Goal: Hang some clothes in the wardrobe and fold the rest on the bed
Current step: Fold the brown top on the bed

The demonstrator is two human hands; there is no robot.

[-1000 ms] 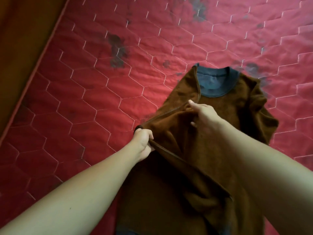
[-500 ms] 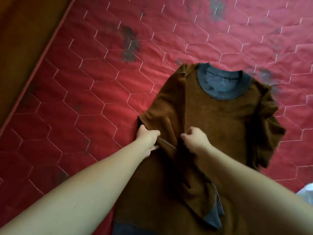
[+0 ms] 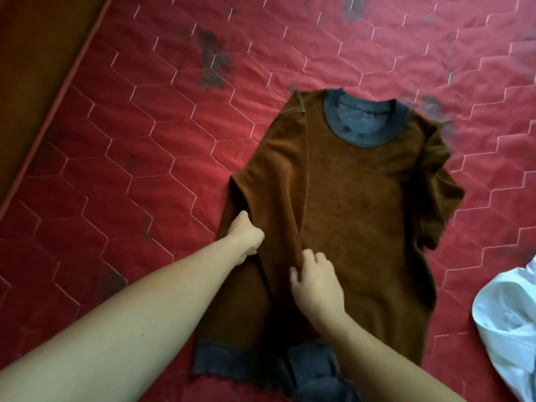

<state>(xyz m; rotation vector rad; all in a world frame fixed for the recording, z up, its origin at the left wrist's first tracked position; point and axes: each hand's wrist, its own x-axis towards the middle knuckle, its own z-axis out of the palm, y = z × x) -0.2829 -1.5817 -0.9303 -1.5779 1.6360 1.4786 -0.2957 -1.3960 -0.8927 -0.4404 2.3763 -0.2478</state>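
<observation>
- The person is partway through folding a brown sweater [image 3: 356,204] that lies flat on the red mattress [image 3: 139,158]; judging by how it lies, its left side and sleeve are already turned in over the body, while the right sleeve [image 3: 435,192] is not yet folded.
- Nearest the camera, the grey ribbed hem [image 3: 220,364] sits bunched and uneven, with a grey cuff [image 3: 313,369] crumpled beside it.
- The right hand [image 3: 314,288] pinches the lower end of the folded sleeve edge between thumb and curled fingers, closed on the cloth.
- The left hand [image 3: 246,233] presses on the sweater's outer left edge, its fingers tucked into the fabric; whether it actually grips cannot be told.
- The next move probably calls for smoothing this fold, then bringing the right sleeve across to match, and flattening the hem before folding upward.
- The sweater looks thick and fuzzy, like fleece, so it should hold a soft fold rather than a sharp crease.
- At the right edge, a white garment [image 3: 510,320] lies crumpled, thin and smooth.
- Farther off, the grey round collar [image 3: 362,134] lies open; the mattress is quilted in hexagons with dark stains.
- A brown wooden surface [image 3: 32,53] borders the mattress at far left.
</observation>
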